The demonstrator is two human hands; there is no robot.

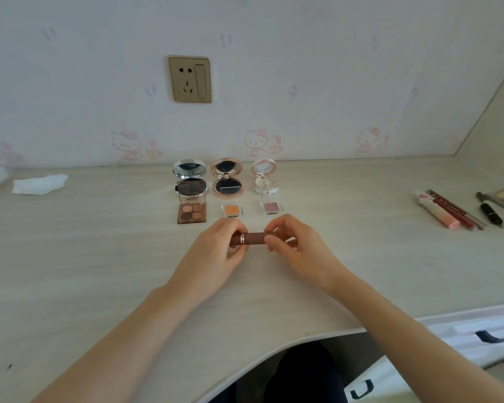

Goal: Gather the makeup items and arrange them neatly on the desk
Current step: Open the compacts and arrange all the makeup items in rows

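I hold the brown lipstick [252, 238] level at the desk [99, 257] centre, long axis running left-right. My left hand [216, 251] pinches its banded end, my right hand [294, 245] the other; neither is nearer. Three open compacts [226, 177] line the back edge; contents beyond pans and mirrors indistinct.

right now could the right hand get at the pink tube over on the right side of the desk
Probably not yet: the right hand and left hand both grip the brown lipstick. Bare desk lies between it and the pink tube.
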